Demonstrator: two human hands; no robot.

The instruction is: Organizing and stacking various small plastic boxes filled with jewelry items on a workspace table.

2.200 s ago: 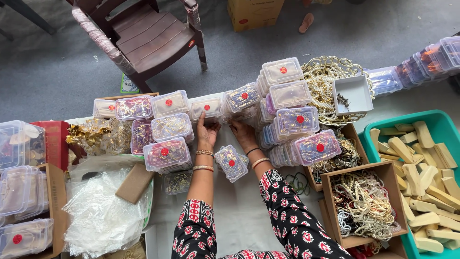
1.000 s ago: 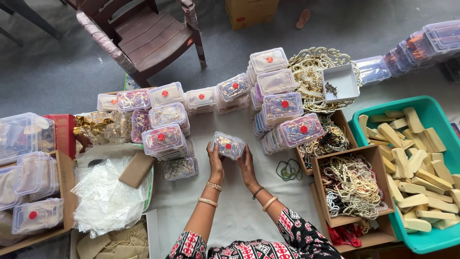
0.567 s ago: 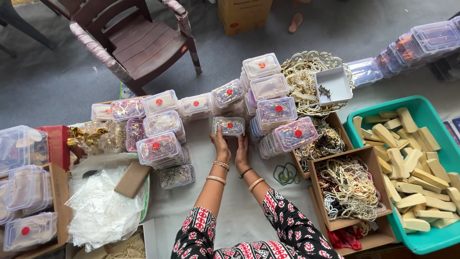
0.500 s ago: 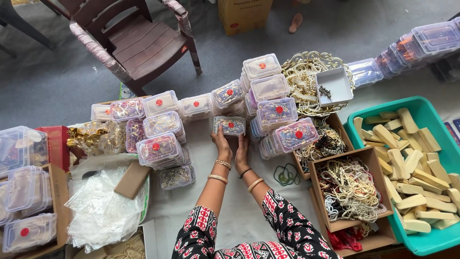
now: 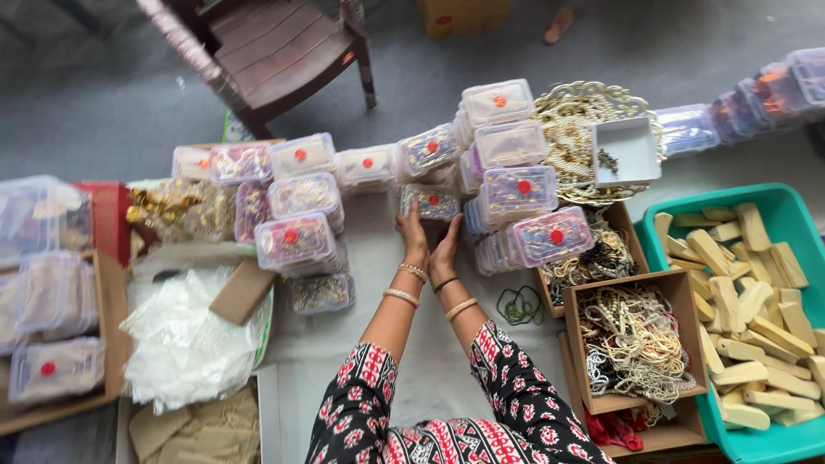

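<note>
Both: left hand [image 5: 413,237], right hand [image 5: 445,252] | touching clear rectangular plastic box [image 5: 431,203]

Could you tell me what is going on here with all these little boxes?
A person seated on the floor has both hands, left hand and right hand, against a small clear plastic box with a red dot on its lid, at the edge of a cluster of similar stacked boxes. To the right sit a cardboard box of bead strings and a teal tub of wooden pieces.
</note>
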